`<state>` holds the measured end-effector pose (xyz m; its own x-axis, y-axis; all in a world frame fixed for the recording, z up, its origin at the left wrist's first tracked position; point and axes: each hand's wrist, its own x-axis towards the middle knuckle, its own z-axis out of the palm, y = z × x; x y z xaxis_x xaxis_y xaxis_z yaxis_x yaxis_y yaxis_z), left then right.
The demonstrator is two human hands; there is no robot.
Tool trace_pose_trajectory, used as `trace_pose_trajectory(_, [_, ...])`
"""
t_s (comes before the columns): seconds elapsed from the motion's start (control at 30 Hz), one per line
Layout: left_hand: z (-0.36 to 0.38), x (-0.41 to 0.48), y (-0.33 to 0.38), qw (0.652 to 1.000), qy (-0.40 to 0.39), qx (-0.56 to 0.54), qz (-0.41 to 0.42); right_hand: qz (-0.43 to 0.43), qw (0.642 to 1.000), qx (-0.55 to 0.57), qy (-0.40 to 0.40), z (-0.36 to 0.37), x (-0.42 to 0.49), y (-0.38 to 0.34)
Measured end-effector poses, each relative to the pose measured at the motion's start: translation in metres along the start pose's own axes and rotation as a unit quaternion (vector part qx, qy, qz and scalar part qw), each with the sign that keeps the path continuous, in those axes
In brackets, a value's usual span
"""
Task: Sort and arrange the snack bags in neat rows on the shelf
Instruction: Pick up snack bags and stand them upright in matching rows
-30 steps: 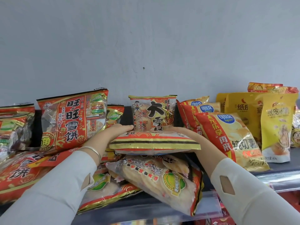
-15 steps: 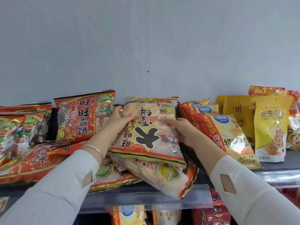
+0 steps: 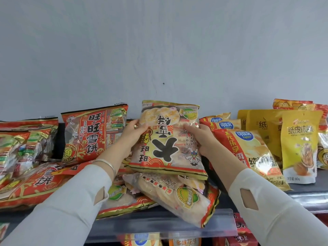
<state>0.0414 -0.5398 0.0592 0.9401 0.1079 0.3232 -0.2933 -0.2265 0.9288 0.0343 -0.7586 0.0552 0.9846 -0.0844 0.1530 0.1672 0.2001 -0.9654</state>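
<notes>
I hold a rice cracker bag [image 3: 168, 139] with big black characters, upside down and tilted up against the back of the shelf. My left hand [image 3: 134, 134] grips its left edge. On its right edge, my right hand [image 3: 202, 139] grips with the thumb over the front. Under it another rice cracker bag [image 3: 179, 194] lies flat and hangs over the shelf edge [image 3: 159, 222]. A red rice cracker bag [image 3: 92, 134] stands to the left.
Several red bags [image 3: 26, 167] lie heaped at the left. Red and yellow chip bags [image 3: 248, 153] lean at the right, with yellow nut bags [image 3: 300, 146] beyond them. A grey wall rises behind the shelf. More packs show on the shelf below [image 3: 177, 240].
The bag in my hands has been tipped from lying flat, edge towards me, to standing with its front facing me, and lifted slightly higher against the back.
</notes>
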Motion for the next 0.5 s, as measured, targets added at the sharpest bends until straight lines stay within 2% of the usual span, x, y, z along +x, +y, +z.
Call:
trace_pose_trajectory(0.07, [-0.006,0.003,0.004,1.0,-0.006,-0.023,-0.001,-0.012,0.998,0.048,0.029,0.006,0.003,-0.006])
trace_pose_trajectory(0.2, [-0.022,0.009,-0.002,0.991,0.086,-0.098,-0.034,-0.024,0.986,0.111,0.124,0.025,0.015,-0.012])
trace_pose_trajectory(0.27, [-0.023,0.006,-0.007,0.984,0.096,-0.145,-0.039,-0.019,0.976,0.139,0.167,0.04,0.015,-0.015])
trace_pose_trajectory(0.43, [0.009,-0.011,-0.009,0.956,-0.041,-0.269,-0.112,0.01,0.96,0.199,0.195,0.073,0.009,-0.019])
trace_pose_trajectory(0.5, [0.024,-0.012,-0.007,0.932,-0.065,-0.334,-0.124,0.014,0.959,0.209,0.189,0.084,0.009,-0.018])
